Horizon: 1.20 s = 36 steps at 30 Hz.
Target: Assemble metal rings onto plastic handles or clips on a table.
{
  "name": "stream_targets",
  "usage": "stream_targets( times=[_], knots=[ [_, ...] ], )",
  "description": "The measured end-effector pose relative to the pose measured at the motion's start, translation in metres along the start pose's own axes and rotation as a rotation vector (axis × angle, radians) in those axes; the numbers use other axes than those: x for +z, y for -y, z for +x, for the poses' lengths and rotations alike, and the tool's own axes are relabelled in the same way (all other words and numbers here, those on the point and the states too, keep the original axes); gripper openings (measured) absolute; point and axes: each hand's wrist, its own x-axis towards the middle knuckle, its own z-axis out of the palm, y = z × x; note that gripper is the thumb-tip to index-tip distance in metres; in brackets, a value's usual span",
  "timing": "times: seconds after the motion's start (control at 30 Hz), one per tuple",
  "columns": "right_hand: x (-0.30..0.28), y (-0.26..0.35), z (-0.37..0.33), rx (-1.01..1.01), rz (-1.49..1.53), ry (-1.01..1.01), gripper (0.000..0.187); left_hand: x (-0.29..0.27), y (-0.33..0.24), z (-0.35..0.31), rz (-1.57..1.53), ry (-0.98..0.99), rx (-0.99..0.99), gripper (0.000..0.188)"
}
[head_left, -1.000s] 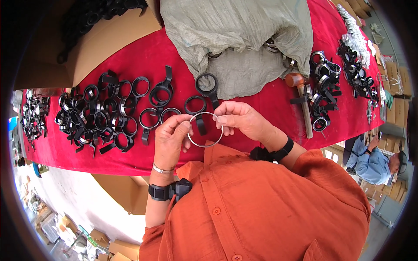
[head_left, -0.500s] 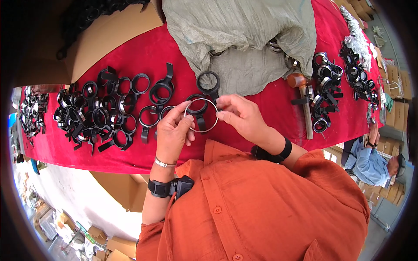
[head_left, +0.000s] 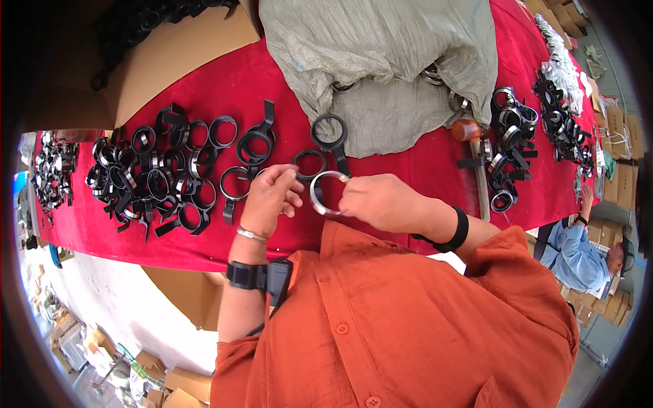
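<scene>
Nearest the camera, an orange shirt (head_left: 415, 313) is covering the wearer's torso, and black straps are circling both forearms. The right hand (head_left: 381, 202) is grasping a silver metal ring (head_left: 315, 200) by its right side, holding it tilted above the red cloth (head_left: 415, 166). The left hand (head_left: 267, 197) is holding nothing; its fingers are curving loosely just beside the ring, apart from it. Beyond, a black tabbed ring (head_left: 341, 162) is lying near a grey sack (head_left: 381, 47). A heap of black rings (head_left: 122, 178) is occupying the left; a mallet (head_left: 467, 130) is resting at right. Farthest right, a person in blue (head_left: 578, 257) is appearing sideways.
</scene>
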Motion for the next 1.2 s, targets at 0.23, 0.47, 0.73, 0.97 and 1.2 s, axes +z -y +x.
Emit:
stream_targets(
  times=[0.23, 0.47, 0.73, 0.97, 1.2],
  knots=[
    [0.012, -0.021, -0.018, 0.37, 0.144, -0.344, 0.004, 0.023, 0.053, 0.02, -0.011, -0.393, -0.177, 0.047],
    [0.025, -0.023, 0.001, 0.366, 0.133, -0.392, 0.007, 0.019, 0.051, 0.04, 0.397, -0.42, -0.094, 0.036],
    [0.017, -0.01, 0.014, 0.279, 0.049, -0.407, 0.007, 0.027, 0.039, 0.007, -0.164, -0.126, 0.024, 0.032],
    [0.015, 0.003, 0.023, 0.204, -0.026, -0.334, 0.007, 0.033, 0.016, -0.012, 0.064, -0.157, 0.123, 0.038],
    [0.018, 0.011, 0.024, 0.2, -0.016, -0.32, 0.008, 0.038, 0.015, -0.016, 0.04, -0.107, 0.139, 0.035]
  ],
)
